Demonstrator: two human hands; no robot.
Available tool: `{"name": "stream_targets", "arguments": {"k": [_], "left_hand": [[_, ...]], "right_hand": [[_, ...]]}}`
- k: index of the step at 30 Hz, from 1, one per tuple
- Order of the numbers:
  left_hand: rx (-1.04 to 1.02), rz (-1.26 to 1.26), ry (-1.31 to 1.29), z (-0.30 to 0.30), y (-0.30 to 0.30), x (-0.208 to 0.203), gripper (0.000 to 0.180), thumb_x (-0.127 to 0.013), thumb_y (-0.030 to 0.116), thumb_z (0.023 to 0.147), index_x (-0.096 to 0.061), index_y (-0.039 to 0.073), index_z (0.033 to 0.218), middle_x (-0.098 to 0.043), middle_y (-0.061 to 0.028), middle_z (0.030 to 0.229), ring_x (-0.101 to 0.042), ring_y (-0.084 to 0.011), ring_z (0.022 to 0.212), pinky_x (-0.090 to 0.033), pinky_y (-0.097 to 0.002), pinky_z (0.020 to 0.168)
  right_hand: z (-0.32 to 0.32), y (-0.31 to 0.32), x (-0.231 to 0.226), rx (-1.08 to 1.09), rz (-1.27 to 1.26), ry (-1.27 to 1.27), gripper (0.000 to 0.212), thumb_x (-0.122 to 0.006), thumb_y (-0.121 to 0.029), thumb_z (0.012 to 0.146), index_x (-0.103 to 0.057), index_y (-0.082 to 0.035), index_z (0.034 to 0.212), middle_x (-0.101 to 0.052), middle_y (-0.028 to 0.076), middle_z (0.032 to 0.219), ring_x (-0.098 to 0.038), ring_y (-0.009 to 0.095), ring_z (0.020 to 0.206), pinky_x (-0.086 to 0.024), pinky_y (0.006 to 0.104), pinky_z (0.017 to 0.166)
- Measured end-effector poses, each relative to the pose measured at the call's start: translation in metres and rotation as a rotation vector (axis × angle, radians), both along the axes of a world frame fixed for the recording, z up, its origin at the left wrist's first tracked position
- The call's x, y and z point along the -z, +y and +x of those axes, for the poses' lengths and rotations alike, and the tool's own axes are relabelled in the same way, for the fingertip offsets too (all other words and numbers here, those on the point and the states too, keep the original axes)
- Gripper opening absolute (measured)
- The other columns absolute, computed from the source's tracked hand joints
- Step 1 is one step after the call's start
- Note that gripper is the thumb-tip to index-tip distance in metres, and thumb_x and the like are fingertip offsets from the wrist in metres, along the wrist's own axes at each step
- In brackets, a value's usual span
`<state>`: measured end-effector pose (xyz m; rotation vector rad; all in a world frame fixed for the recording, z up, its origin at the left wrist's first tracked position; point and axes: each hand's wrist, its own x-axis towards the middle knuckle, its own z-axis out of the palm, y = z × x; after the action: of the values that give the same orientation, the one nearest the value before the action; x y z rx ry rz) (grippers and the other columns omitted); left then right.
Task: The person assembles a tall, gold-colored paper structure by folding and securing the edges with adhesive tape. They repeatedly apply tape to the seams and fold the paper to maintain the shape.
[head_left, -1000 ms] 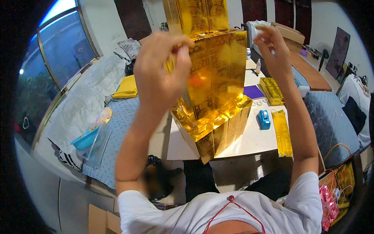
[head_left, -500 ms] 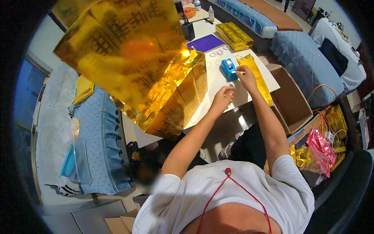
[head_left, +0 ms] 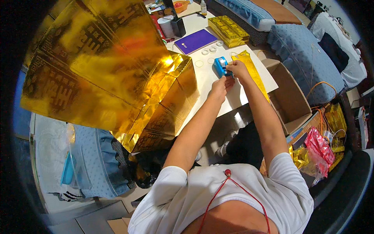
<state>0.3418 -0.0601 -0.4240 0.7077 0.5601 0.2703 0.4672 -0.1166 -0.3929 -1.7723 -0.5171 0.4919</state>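
A blue tape dispenser with a light roll stands on the white table. My right hand reaches its near end, with thumb and fingers pinched together at the tape's end; the strip itself is hardly visible. Just below, my left hand is close to the dispenser, its fingers stretched out toward my right hand and nothing seen in them. Whether it touches the dispenser I cannot tell. To the left stands a large gold foil box shape with a wide, dark-printed foil sheet raised as its flap.
Behind the dispenser are tape rolls, a purple notebook and a stack of yellow-gold packs. A long yellow packet lies along the table's right edge, beside an open cardboard box. A black holder stands at the back.
My left hand has come up and right, close to the dispenser and my right hand. My right hand remains at the dispenser's near end. The foil flap appears lower and farther left in view.
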Motion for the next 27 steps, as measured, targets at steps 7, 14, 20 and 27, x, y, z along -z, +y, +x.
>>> {"name": "stream_targets", "arguments": {"k": [7, 14, 20, 27], "left_hand": [[-0.256, -0.132, 0.135, 0.012, -0.019, -0.010, 0.030, -0.053, 0.024, 0.105, -0.067, -0.001, 0.095, -0.072, -0.0114, 0.087, -0.072, -0.0235, 0.076, -0.060, -0.0310, 0.064], [-0.183, -0.130, 0.041, 0.012, -0.009, 0.012, 0.036, -0.056, 0.026, 0.104, -0.064, -0.008, 0.112, -0.070, -0.0199, 0.105, -0.071, -0.0269, 0.092, -0.059, -0.0291, 0.077], [-0.197, -0.122, 0.041, 0.010, -0.020, -0.003, 0.033, -0.063, 0.026, 0.099, -0.062, -0.003, 0.114, -0.069, -0.0149, 0.108, -0.068, -0.0264, 0.103, -0.056, -0.0305, 0.086], [-0.324, -0.018, 0.087, 0.013, -0.030, -0.005, 0.022, -0.071, 0.015, 0.094, -0.063, -0.003, 0.104, -0.069, -0.0120, 0.097, -0.071, -0.0239, 0.090, -0.057, -0.0305, 0.076]], "right_hand": [[-0.014, -0.011, -0.020, 0.029, 0.018, 0.053, 0.031, -0.081, -0.016, 0.080, -0.064, -0.002, 0.103, -0.066, 0.005, 0.085, -0.061, 0.013, 0.074, -0.048, 0.0281, 0.064], [-0.072, -0.079, -0.045, 0.072, -0.043, 0.123, 0.040, -0.081, -0.016, 0.081, -0.060, 0.001, 0.111, -0.068, 0.008, 0.088, -0.064, 0.014, 0.075, -0.050, 0.0283, 0.066], [-0.067, -0.088, 0.004, 0.103, -0.001, 0.154, 0.038, -0.080, -0.021, 0.083, -0.060, -0.003, 0.110, -0.072, 0.008, 0.088, -0.063, 0.011, 0.069, -0.046, 0.0246, 0.061], [-0.070, -0.086, 0.005, 0.077, 0.042, 0.327, 0.033, -0.081, -0.022, 0.081, -0.060, -0.006, 0.102, -0.067, 0.003, 0.080, -0.057, 0.009, 0.062, -0.041, 0.0234, 0.055]]}}
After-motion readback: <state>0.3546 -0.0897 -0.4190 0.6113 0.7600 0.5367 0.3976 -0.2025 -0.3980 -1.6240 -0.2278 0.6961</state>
